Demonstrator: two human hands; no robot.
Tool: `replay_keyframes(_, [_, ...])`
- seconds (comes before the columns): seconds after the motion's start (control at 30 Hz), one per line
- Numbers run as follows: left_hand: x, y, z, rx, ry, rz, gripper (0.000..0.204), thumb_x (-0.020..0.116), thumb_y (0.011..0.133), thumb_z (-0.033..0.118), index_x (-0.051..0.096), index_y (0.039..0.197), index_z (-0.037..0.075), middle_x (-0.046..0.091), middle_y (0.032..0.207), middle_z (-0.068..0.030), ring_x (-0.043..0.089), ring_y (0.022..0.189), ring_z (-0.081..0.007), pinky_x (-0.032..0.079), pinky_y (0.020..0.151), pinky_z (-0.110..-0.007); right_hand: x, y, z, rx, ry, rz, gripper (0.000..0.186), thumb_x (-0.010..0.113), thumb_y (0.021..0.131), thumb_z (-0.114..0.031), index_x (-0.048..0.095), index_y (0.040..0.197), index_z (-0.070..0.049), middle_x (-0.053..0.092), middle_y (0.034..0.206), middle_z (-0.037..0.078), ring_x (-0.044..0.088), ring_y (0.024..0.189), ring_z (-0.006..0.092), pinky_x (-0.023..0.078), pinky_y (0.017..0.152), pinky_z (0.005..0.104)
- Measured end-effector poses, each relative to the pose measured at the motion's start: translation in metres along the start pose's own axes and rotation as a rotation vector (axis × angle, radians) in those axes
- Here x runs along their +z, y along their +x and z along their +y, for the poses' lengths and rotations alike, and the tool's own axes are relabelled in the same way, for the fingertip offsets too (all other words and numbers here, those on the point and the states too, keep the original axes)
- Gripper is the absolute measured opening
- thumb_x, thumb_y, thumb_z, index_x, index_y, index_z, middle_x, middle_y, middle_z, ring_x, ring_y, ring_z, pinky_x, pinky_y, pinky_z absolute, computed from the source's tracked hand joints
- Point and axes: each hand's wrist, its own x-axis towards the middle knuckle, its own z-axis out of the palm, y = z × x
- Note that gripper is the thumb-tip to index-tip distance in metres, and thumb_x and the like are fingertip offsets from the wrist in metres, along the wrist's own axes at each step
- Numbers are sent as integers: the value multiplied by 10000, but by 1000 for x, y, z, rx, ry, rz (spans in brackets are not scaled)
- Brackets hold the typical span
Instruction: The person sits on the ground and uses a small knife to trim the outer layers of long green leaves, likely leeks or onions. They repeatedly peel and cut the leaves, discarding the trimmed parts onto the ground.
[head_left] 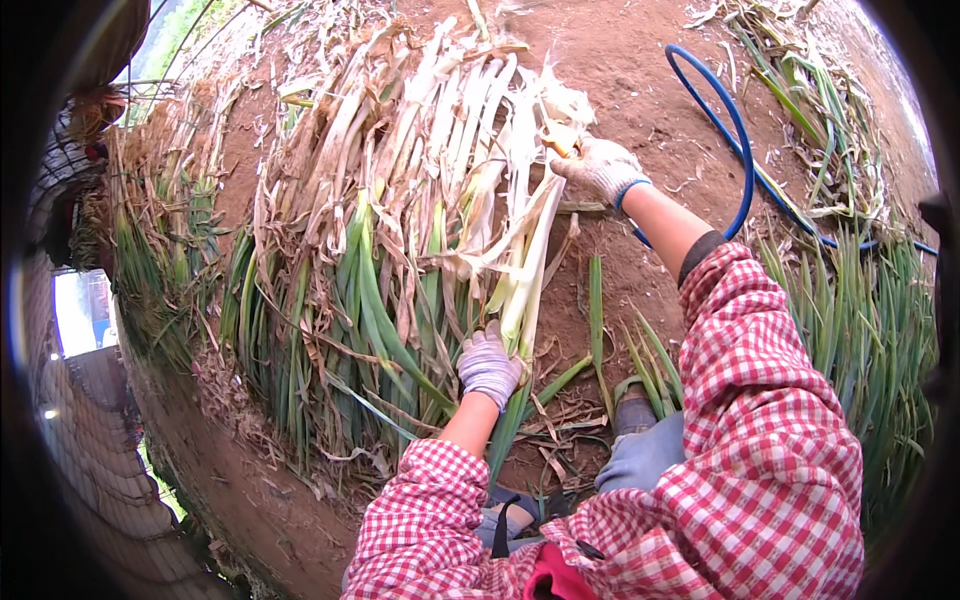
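My left hand (490,368), in a pale knitted glove, is closed round the lower, green end of a leek (527,265) with a long white shaft. My right hand (603,168), in a white glove with a blue cuff, is closed by the upper end of that leek. It grips a small yellow-orange object (563,141), mostly hidden by the fingers, so its kind cannot be made out. Loose pale, papery husk (568,103) stands out just beyond it. Left of my hands lies a broad row of leeks (400,160) with dry brown outer leaves and green tops toward me.
A blue hose (742,130) loops over the brown soil (640,60) and passes behind my right forearm. More leeks (850,320) lie at the right, with another bundle (165,230) at the far left. Dry leaf scraps (570,430) litter the soil near my feet.
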Motion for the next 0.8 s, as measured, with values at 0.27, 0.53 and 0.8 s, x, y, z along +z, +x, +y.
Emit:
replay_keyframes(0.27, [-12, -2, -11, -65, 76, 96, 921, 729, 760, 478, 335, 1503, 102, 544, 1232, -187, 555, 1109, -342, 464, 939, -481, -4, -95, -7, 51, -154, -283, 685, 632, 813, -561, 542, 1275, -63, 691, 1058, 202, 669, 999, 352, 519, 883, 423])
replay_keyframes(0.53, [-4, -10, -14, 76, 57, 76, 846, 696, 797, 417, 350, 1521, 147, 504, 1354, -146, 510, 1222, -346, 437, 967, -492, 11, -120, 3, -5, -245, -346, 813, 645, 815, -576, 455, 1379, -21, 692, 1052, 227, 687, 939, 357, 547, 819, 415])
replay_keyframes(0.8, [-1, -12, -13, 129, -80, 118, 685, 657, 838, 432, 474, 1453, 194, 573, 1271, -179, 553, 1157, -357, 449, 1003, -462, -2, -105, 27, 128, -130, -259, 862, 639, 813, -582, 415, 1430, -24, 680, 1094, 238, 666, 1011, 374, 525, 874, 426])
